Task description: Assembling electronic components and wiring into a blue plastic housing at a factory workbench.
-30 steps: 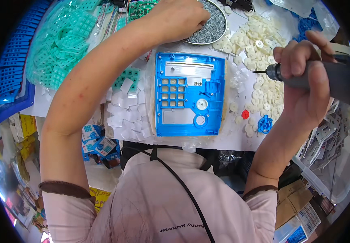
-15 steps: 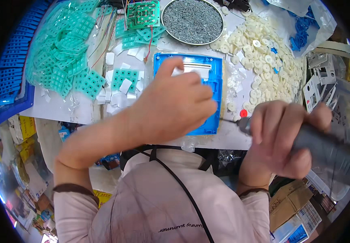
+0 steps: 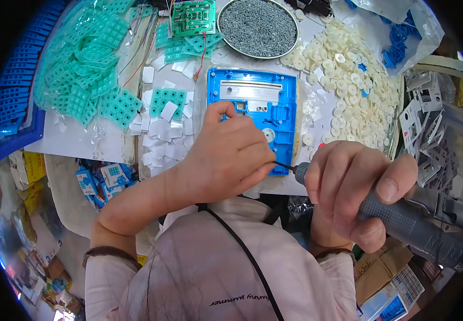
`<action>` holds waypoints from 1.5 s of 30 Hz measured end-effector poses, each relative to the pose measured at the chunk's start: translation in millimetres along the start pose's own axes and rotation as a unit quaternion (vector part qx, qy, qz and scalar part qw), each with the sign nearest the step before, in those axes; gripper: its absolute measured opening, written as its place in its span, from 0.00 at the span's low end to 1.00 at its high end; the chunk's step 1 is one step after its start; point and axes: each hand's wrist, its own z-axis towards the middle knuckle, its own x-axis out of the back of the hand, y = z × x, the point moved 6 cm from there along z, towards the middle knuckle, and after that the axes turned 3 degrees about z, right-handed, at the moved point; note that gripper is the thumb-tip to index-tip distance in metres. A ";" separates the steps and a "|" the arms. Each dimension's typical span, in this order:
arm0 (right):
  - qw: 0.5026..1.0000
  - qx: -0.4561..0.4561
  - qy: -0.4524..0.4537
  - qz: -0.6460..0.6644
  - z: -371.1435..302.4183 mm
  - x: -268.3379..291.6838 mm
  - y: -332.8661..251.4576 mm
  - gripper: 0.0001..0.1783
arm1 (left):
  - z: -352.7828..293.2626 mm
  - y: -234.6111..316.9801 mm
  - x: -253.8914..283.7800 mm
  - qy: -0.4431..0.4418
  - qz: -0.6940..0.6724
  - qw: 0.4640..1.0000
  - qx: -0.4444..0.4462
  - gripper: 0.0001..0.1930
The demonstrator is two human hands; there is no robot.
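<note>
A blue plastic casing lies open side up on the table before me, with a clear strip near its top and a white disc set into it. Over its lower left part, my left hand is closed, its fingers curled; whatever they may hold is hidden beneath them. From the right, my right hand grips a dark grey electric screwdriver. The thin bit points left and ends beside the left hand's little-finger side, over the casing's lower right; its very tip is hidden.
A round tray of screws stands behind the casing. Cream plastic discs are heaped at the right. Green rubber keypads pile up at the left, near white paper pieces. A green circuit board with wires lies at the back.
My left hand has drawn toward me, uncovering more of the casing's upper part and the white disc. My right hand has brought the screwdriver leftward, its bit closer to the left hand.
</note>
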 end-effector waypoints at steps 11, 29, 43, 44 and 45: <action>0.999 0.027 -0.009 -0.036 -12.0 29.7 1.3 0.24 | -9.5 -8.7 -19.7 -0.099 0.165 0.981 -0.036 0.24; 0.997 0.002 0.062 -0.054 -12.7 26.9 38.7 0.25 | 1.5 -8.2 -17.9 -0.106 0.192 0.973 -0.075 0.15; 0.979 -0.017 -0.108 -0.174 -3.2 19.7 67.3 0.13 | -4.2 -10.9 -17.6 -0.092 0.180 0.976 -0.076 0.12; 0.992 -0.027 -0.064 -0.106 -0.8 21.7 66.7 0.17 | -3.6 -10.8 -18.9 -0.104 0.189 0.973 -0.081 0.12; 0.999 -0.032 -0.022 -0.034 1.5 23.1 67.7 0.22 | -4.7 -11.4 -18.5 -0.108 0.176 0.975 -0.078 0.13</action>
